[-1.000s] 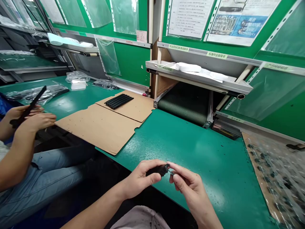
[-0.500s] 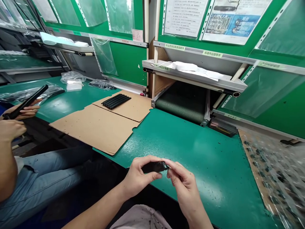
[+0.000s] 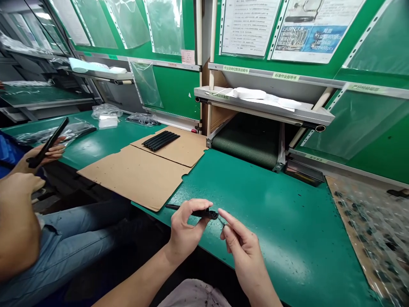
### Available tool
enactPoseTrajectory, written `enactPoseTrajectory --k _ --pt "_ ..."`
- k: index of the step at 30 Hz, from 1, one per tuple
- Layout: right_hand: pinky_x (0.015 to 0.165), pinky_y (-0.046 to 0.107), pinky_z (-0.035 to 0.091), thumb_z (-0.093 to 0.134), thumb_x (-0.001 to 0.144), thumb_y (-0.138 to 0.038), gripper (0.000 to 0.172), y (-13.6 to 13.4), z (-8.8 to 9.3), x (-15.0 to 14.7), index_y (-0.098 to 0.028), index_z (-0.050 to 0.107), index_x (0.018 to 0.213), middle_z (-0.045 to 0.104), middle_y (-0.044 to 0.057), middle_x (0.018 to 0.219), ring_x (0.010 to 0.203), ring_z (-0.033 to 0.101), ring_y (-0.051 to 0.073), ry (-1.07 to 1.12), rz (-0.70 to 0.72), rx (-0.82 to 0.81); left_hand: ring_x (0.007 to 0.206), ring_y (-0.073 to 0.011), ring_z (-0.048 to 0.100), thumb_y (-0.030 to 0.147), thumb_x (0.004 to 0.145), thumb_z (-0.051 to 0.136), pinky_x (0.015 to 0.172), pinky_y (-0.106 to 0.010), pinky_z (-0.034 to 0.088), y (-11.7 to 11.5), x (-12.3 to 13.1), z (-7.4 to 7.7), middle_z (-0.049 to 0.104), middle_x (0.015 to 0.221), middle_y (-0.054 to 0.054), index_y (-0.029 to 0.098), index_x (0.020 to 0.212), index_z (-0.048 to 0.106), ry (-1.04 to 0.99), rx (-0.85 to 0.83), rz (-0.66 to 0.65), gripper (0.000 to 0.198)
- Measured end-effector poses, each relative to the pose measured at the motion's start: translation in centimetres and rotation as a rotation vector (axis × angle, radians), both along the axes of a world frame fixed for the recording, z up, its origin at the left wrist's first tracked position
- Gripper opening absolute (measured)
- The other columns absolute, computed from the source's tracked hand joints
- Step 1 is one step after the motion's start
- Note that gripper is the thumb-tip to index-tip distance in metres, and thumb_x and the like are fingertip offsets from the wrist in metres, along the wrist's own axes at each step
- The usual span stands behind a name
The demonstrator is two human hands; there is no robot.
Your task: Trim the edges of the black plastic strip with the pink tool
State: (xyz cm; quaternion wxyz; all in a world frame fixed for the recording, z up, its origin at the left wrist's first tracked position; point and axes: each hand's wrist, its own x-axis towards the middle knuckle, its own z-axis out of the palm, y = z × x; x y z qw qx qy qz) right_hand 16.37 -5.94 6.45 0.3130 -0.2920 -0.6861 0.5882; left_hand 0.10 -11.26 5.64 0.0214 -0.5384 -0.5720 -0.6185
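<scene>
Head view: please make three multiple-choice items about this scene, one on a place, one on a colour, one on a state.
1. Where does the row of black rods lie?
A. on the cardboard
B. on the belt
C. in a bag

2. What colour is the bench top?
A. grey
B. green
C. blue

3. How is the black rod near the bench edge held?
A. it lies free on the bench
B. the left hand grips it, and the right hand is at its end
C. the right hand alone holds it

Answers: 1 A, the rods rest on the far cardboard sheet. 2 B, the surface is green. 3 B, the left fingers wrap the rod and the right fingertips meet its tip.
</scene>
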Motion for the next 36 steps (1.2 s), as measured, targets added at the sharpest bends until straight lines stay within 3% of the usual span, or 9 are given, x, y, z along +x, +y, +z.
enactPoseTrajectory --k 8,14,19,22,26,30,32,33,36 --pt "0.062 0.026 0.043 0.047 0.098 -0.046 0.034 0.0 0.1 0.3 -0.038 0.061 0.128 0.058 0.001 0.081 0.070 0.051 0.015 -0.028 -0.003 0.060 0.094 -0.0176 0.068 0.003 0.079 0.068 0.082 -0.032 0.053 -0.1 -0.5 -0.1 0.072 0.097 -0.002 0.025 0.101 0.058 0.113 -0.032 -0.015 0.033" --pt "0.061 0.027 0.041 0.037 0.101 -0.032 0.037 0.8 0.3 0.9 -0.037 0.062 0.127 0.056 0.001 0.078 0.067 0.054 0.015 -0.177 -0.098 0.390 0.093 -0.0193 0.068 0.010 0.081 0.069 0.082 -0.033 0.054 -0.3 -1.1 0.4 0.072 0.097 -0.006 0.022 0.101 0.061 -0.090 -0.155 -0.345 0.025" --pt "0.056 0.024 0.041 0.035 0.103 -0.036 0.035 1.3 0.6 1.1 -0.032 0.058 0.129 0.058 0.001 0.084 0.068 0.055 0.014 -0.219 -0.257 0.474 0.095 -0.0194 0.067 0.015 0.083 0.069 0.083 -0.031 0.054 0.1 -0.8 1.5 0.072 0.102 -0.006 0.022 0.103 0.065 -0.197 -0.310 -0.550 0.022" --pt "0.053 0.022 0.041 0.047 0.100 -0.039 0.027 0.7 1.1 0.6 -0.025 0.059 0.119 0.059 0.001 0.085 0.062 0.052 0.013 -0.135 -0.256 0.582 0.096 -0.0201 0.067 0.018 0.084 0.067 0.084 -0.031 0.054 0.8 -0.6 2.1 0.071 0.104 -0.007 0.021 0.106 0.067 -0.193 -0.382 -0.554 0.023" --pt "0.047 0.025 0.034 0.054 0.097 -0.030 0.014 0.6 0.8 -0.4 -0.018 0.060 0.095 0.053 -0.001 0.068 0.051 0.042 0.012 -0.082 -0.354 0.882 0.097 -0.0210 0.066 0.028 0.084 0.068 0.088 -0.032 0.052 1.5 0.1 1.8 0.072 0.104 -0.007 0.022 0.106 0.068 -0.148 -0.348 -0.555 0.023" --pt "0.049 0.026 0.035 0.056 0.097 -0.026 0.013 1.3 0.2 -0.6 -0.016 0.061 0.089 0.057 0.000 0.065 0.051 0.044 0.011 -0.069 -0.465 1.018 0.111 -0.0239 0.059 0.031 0.082 0.071 0.098 -0.038 0.047 0.4 1.1 0.0 0.066 0.113 -0.009 0.022 0.108 0.065 -0.175 -0.268 -0.232 0.028" --pt "0.049 0.025 0.037 0.062 0.095 -0.028 0.014 1.2 0.1 -0.5 -0.015 0.061 0.090 0.059 0.001 0.066 0.050 0.046 0.011 -0.066 -0.498 1.043 0.098 -0.0215 0.060 0.034 0.079 0.074 0.090 -0.034 0.049 -0.7 1.6 -1.0 0.065 0.099 -0.007 0.021 0.097 0.065 -0.328 -0.286 -0.070 0.024" --pt "0.050 0.025 0.038 0.064 0.094 -0.027 0.013 1.0 0.1 -0.6 -0.015 0.061 0.092 0.061 0.002 0.067 0.050 0.048 0.011 -0.065 -0.500 1.051 0.088 -0.0191 0.061 0.037 0.080 0.073 0.083 -0.032 0.050 -1.1 1.8 -1.4 0.064 0.090 -0.005 0.020 0.092 0.064 -0.488 -0.326 -0.063 0.023" --pt "0.053 0.025 0.042 0.065 0.093 -0.019 0.008 0.1 0.2 -0.9 -0.014 0.061 0.098 0.064 0.004 0.070 0.055 0.057 0.013 -0.029 -0.439 1.056 0.072 -0.0149 0.061 0.050 0.089 0.058 0.068 -0.027 0.051 -1.3 2.3 -1.3 0.063 0.081 -0.005 0.016 0.090 0.061 -1.216 -0.475 -0.319 0.033"
